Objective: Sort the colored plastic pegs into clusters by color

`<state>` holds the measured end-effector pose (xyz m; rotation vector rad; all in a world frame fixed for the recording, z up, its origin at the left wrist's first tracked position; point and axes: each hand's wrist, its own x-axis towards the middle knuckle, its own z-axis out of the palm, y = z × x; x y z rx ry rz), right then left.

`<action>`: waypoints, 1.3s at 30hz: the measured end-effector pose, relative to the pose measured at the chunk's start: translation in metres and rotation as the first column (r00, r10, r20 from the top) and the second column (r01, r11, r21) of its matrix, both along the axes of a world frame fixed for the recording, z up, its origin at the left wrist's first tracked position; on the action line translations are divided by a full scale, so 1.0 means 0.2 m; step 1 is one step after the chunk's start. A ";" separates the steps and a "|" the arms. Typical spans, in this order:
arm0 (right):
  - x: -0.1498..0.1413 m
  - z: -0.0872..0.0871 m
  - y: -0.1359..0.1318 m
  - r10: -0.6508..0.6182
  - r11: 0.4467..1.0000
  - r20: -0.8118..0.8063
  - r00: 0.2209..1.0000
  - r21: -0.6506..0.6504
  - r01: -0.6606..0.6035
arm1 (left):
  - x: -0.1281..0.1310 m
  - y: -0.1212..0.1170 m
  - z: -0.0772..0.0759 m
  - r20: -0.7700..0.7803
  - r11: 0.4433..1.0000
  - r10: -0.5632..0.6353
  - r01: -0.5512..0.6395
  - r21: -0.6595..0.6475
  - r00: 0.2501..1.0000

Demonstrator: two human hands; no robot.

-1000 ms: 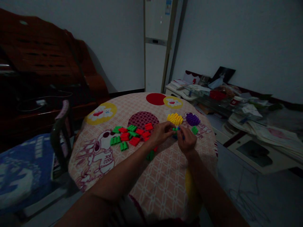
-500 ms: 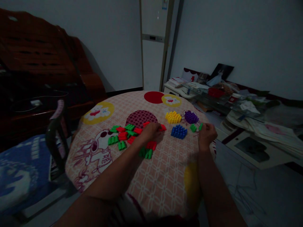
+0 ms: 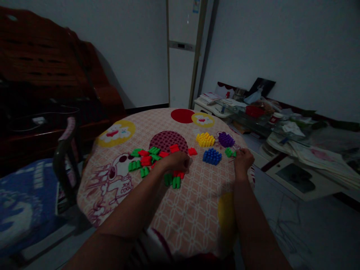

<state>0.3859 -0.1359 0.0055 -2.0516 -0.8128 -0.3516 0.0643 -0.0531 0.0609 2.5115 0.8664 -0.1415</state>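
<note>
My left hand (image 3: 180, 162) is curled low over a loose spread of red and green plastic building blocks. Its fingers are closed, and whatever they may hold is hidden. A single red block (image 3: 192, 151) lies just beyond it, and green blocks (image 3: 176, 182) lie on its near side. At the table's right side, my right hand (image 3: 245, 159) pinches a green block (image 3: 235, 153), mostly covered by the fingers. That block is right beside other green blocks (image 3: 228, 152), whether touching I cannot tell. Grouped blocks in yellow (image 3: 205, 139), blue (image 3: 212, 156) and purple (image 3: 226, 139) stand nearby.
A patterned cloth (image 3: 191, 217) covers the round table. A chair (image 3: 63, 157) with a blue-covered seat is at the left, before a wooden bench (image 3: 42, 67). To the right, a cluttered glass-topped cabinet (image 3: 239, 110) runs along the wall.
My right hand has brought its green block slightly left and down, beside the other green ones. The left hand has drawn back toward me, uncovering the single red block.
</note>
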 end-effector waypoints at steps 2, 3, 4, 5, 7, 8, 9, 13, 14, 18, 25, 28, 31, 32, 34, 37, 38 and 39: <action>-0.01 0.00 0.02 0.023 0.999 0.006 1.000 0.038 -0.024 | 0.00 -0.01 0.00 0.013 1.000 -0.021 0.021 0.006 1.000; -0.01 0.00 0.03 0.030 0.999 0.004 1.000 0.032 -0.030 | 0.00 0.00 0.00 0.017 1.000 -0.028 0.028 0.003 0.999; -0.01 0.00 0.03 0.031 0.999 -0.001 1.000 0.012 -0.031 | -0.01 0.00 0.00 0.022 0.999 -0.032 0.033 -0.009 0.999; -0.01 0.00 0.03 0.028 0.999 -0.005 1.000 -0.018 -0.029 | -0.01 0.01 0.01 0.024 0.999 -0.036 0.037 -0.029 0.999; -0.01 -0.01 0.02 0.015 0.997 -0.003 1.000 -0.075 -0.016 | -0.04 0.02 0.02 0.022 0.995 -0.055 0.056 -0.087 0.998; -0.01 -0.01 0.01 0.010 0.996 0.003 1.000 -0.087 -0.010 | -0.04 0.03 0.02 0.021 0.991 -0.068 0.070 -0.114 0.997; -0.01 -0.01 0.00 0.007 0.996 0.008 1.000 -0.084 -0.006 | -0.05 0.03 0.02 0.023 0.988 -0.080 0.082 -0.134 0.997; 0.00 0.00 0.00 0.046 0.999 -0.002 0.999 0.018 -0.046 | -0.05 0.04 0.01 0.077 0.974 -0.084 0.098 -0.205 0.993; -0.01 0.00 0.01 0.065 0.997 -0.010 0.998 0.048 -0.064 | -0.05 0.04 0.01 0.090 0.967 -0.082 0.101 -0.235 0.993; -0.02 0.01 0.05 0.125 0.987 -0.024 0.992 0.102 -0.122 | -0.05 0.04 0.00 0.113 0.948 -0.075 0.106 -0.300 0.991; -0.03 0.01 0.06 0.174 0.985 0.033 0.984 0.003 -0.175 | -0.08 0.06 -0.01 0.157 0.952 -0.046 0.091 -0.292 0.987; -0.04 0.01 0.04 0.151 0.988 0.054 0.987 -0.033 -0.150 | -0.10 0.08 -0.02 0.202 0.932 -0.031 0.101 -0.349 0.979; -0.05 0.02 0.03 0.080 0.996 0.099 0.992 0.021 -0.082 | -0.12 0.09 -0.01 0.315 0.927 0.041 0.081 -0.366 0.948; -0.06 0.03 0.02 0.060 0.996 0.118 0.991 0.062 -0.067 | -0.12 0.09 0.00 0.369 0.922 0.082 0.069 -0.380 0.926; -0.11 0.04 0.01 0.067 0.986 0.163 0.984 0.140 -0.090 | -0.12 0.09 0.00 0.475 0.891 0.208 0.035 -0.453 0.855; -0.23 0.07 -0.01 0.181 0.955 0.255 0.950 0.184 -0.232 | -0.08 0.08 0.00 0.569 0.804 0.433 -0.015 -0.594 0.699; -0.29 0.08 -0.02 0.237 0.937 0.294 0.926 0.182 -0.297 | -0.06 0.07 -0.01 0.586 0.785 0.483 -0.026 -0.619 0.651; -0.34 0.08 -0.02 0.298 0.913 0.337 0.893 0.172 -0.370 | -0.04 0.07 -0.01 0.598 0.775 0.515 -0.035 -0.631 0.614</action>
